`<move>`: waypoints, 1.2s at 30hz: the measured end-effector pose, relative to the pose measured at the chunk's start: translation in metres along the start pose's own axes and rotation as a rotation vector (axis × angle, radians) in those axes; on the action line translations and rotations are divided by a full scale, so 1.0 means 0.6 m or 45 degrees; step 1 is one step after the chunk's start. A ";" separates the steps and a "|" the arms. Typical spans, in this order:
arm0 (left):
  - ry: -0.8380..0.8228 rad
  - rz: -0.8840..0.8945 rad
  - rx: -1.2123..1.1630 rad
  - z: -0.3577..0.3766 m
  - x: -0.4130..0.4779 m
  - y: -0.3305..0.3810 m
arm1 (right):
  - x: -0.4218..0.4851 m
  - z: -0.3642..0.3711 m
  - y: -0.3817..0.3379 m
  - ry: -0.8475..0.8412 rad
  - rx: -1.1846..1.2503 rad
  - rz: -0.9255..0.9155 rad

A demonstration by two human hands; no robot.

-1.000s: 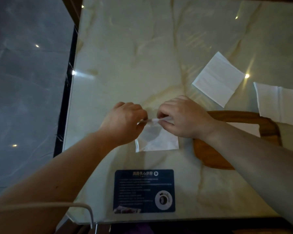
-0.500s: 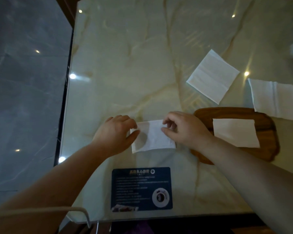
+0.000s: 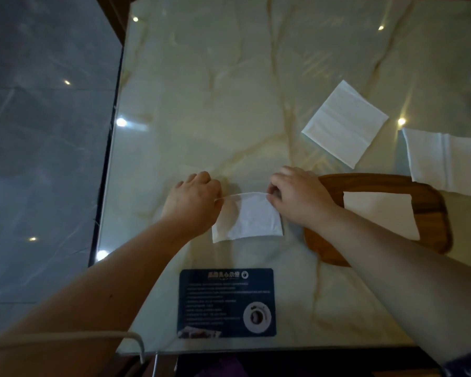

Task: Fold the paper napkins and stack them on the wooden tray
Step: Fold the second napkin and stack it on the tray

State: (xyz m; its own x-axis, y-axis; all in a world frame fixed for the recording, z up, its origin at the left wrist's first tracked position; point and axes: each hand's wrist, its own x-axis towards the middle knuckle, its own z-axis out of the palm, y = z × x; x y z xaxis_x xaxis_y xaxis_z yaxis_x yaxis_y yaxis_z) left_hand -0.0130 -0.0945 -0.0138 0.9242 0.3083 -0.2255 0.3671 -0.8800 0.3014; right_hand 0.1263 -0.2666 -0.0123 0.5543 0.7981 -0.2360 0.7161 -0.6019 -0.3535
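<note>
Four white paper napkins in view from my remote feed. Napkin in work [image 3: 252,220] lies on the marble table [image 3: 215,104], just left of the wooden tray [image 3: 430,210]; its near edge rests flat, its far edge is lifted into a thin raised line between both hands. Left hand [image 3: 193,202] pinches the far-left corner, right hand [image 3: 302,200] pinches the far-right corner, fingers curled closed on the paper. The sheet looks soft, slightly translucent, with a darker shaded band on its left part. Folded napkin [image 3: 378,213], a flat rectangle, lies on the tray, partly hidden by the right forearm. Square napkin [image 3: 344,123] lies flat beyond the tray, turned like a diamond, creases faint. Rightmost napkin [image 3: 443,161] lies unfolded, its near edge overlapping the tray's far rim. Blue printed card [image 3: 226,302] sits near the table's front edge.
</note>
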 end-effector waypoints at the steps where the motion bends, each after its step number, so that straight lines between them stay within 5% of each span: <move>1: 0.000 -0.031 -0.077 -0.003 -0.002 0.003 | -0.003 -0.003 0.000 0.019 0.097 0.011; 7: 0.033 -0.569 -1.152 -0.035 -0.020 0.037 | -0.041 -0.030 0.004 0.147 0.880 0.215; 11: 0.116 -0.674 -1.477 -0.044 -0.034 0.069 | -0.074 -0.036 0.023 0.203 1.127 0.223; 24: -0.081 -0.622 -1.496 0.008 0.028 0.298 | -0.198 -0.105 0.224 0.345 1.082 0.381; 36: -0.142 -0.609 -1.109 0.061 0.104 0.406 | -0.212 -0.105 0.358 0.297 0.969 0.461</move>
State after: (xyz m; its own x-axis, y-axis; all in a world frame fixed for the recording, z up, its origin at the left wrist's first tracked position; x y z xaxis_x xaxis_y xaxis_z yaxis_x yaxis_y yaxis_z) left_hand 0.1300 -0.3027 0.0116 0.6600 0.4863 -0.5726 0.6885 -0.0866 0.7201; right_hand 0.2362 -0.4994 -0.0013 0.8250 0.4855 -0.2891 0.0475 -0.5694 -0.8207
